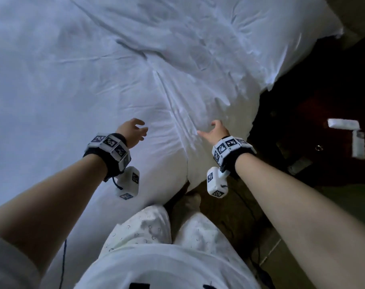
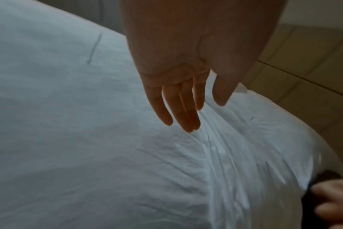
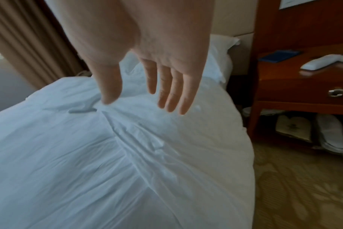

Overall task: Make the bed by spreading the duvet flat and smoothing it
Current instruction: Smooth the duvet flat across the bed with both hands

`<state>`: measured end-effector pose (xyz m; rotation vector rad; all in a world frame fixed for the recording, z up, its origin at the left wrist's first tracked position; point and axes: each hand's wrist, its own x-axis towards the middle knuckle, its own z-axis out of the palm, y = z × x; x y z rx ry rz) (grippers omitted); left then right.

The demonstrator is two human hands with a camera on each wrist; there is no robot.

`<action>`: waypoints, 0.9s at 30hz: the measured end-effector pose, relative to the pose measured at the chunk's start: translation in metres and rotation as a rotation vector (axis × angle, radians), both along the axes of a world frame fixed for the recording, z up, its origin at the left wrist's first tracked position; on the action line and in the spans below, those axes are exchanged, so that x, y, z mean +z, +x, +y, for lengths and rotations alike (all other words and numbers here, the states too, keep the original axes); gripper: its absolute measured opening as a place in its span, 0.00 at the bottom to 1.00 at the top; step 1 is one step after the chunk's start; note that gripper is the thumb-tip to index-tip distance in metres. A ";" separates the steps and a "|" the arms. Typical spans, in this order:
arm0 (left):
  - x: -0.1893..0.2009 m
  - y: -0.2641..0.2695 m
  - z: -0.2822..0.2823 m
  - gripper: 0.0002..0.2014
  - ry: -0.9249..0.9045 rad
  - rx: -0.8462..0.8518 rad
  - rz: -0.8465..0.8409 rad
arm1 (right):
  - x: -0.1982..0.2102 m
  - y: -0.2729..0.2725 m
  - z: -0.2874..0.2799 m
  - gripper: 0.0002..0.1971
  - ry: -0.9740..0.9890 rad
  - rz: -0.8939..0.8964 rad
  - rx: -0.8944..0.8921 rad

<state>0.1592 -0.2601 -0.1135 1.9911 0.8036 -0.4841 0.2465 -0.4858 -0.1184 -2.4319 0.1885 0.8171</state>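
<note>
A white duvet [image 1: 77, 65] covers the bed, with a long ridge of creases [image 1: 169, 97] running down toward the near edge. My left hand [image 1: 133, 130] hovers just above the cloth left of that ridge, fingers loose and spread, holding nothing. In the left wrist view the left hand [image 2: 184, 96] hangs over the duvet [image 2: 68, 139] with straight fingers. My right hand [image 1: 214, 130] floats above the duvet's right side near the bed's corner, palm down and fingers relaxed. In the right wrist view the right hand [image 3: 157, 86] is spread over the wrinkled duvet [image 3: 88, 155].
A wooden nightstand [image 3: 296, 86] with a drawer knob [image 3: 336, 92] stands right of the bed, a white phone handset [image 3: 321, 62] on top. A pillow [image 3: 221, 46] lies at the headboard. Curtains [image 3: 23, 40] hang at the far left. Patterned carpet [image 3: 303, 193] runs along the bed's right side.
</note>
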 end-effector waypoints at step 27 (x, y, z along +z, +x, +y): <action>-0.063 0.081 0.027 0.16 0.052 0.279 0.199 | -0.076 0.147 0.061 0.17 -0.253 0.156 0.593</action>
